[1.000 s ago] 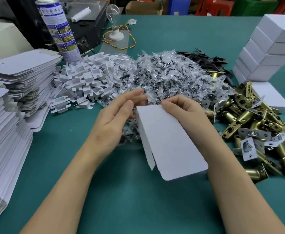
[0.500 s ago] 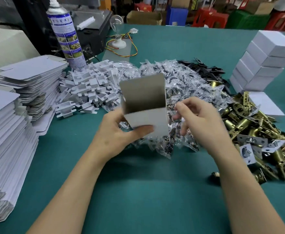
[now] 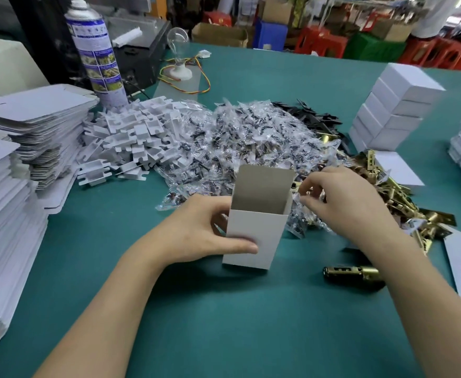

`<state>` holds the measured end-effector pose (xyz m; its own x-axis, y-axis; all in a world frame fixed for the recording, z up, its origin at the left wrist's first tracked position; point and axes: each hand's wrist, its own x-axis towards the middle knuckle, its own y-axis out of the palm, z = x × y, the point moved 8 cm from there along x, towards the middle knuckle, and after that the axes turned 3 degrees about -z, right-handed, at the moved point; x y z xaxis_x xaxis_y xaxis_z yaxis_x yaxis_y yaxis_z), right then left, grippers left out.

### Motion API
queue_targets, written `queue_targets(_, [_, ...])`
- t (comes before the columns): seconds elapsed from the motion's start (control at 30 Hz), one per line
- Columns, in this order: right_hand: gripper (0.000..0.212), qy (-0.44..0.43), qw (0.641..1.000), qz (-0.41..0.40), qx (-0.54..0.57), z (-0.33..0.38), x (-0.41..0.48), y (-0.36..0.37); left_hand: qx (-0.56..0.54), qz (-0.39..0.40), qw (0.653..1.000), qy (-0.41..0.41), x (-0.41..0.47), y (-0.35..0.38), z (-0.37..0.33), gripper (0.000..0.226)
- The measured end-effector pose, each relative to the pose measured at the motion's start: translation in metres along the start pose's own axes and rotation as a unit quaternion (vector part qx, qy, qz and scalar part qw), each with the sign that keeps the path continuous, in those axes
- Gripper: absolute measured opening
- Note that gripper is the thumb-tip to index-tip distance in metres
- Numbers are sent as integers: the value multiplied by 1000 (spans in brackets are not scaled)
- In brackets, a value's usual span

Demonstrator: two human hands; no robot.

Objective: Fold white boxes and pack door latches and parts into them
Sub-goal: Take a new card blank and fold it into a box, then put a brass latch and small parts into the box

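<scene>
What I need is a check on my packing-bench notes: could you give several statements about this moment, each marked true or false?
1. The left hand grips the white box, which stands upright on the table. True.
2. The box's top flap is tucked shut. False: it stands open.
3. The right hand pinches a clear bag at the bag pile. True.
4. The spray can stands on the table's right side. False: it stands far left, by the flat blanks.
5. A brass latch lies on the table near the right forearm. True.

Packing workshop – heaped brass latches (image 3: 399,199), stacked flat cartons (image 3: 32,115), plastic crates (image 3: 270,36) behind
</scene>
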<state>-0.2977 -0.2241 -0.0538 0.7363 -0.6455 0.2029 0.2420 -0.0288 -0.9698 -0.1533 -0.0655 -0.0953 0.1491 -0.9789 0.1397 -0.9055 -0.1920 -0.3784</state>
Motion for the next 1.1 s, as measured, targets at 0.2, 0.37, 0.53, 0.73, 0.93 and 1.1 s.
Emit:
queue_targets(0.2, [11, -24, 999, 41, 7, 3, -8, -4, -16, -34, 999, 18, 0, -8, -8, 37])
queue_targets(0.37, [14, -61, 965, 252, 24, 11, -45, 7, -11, -27, 999, 16, -1, -8, -7, 35])
queue_targets(0.53, [37, -35, 931, 355, -71, 2, -70, 19, -23, -1, 1000, 10, -2, -1, -7, 44])
queue_targets(0.73, [25, -37, 934, 339, -103, -1, -70, 25, -29, 31, 999, -32, -2, 8, 2, 28])
queue_targets(0.93, [21, -62, 960, 270, -46, 6, -51, 15, -42, 65, 997, -29, -3, 19, 2, 33])
queue_targets(1.1, [19, -60, 963, 209, 157, 12, -37, -8, -31, 63, 997, -26, -2, 22, 4, 30])
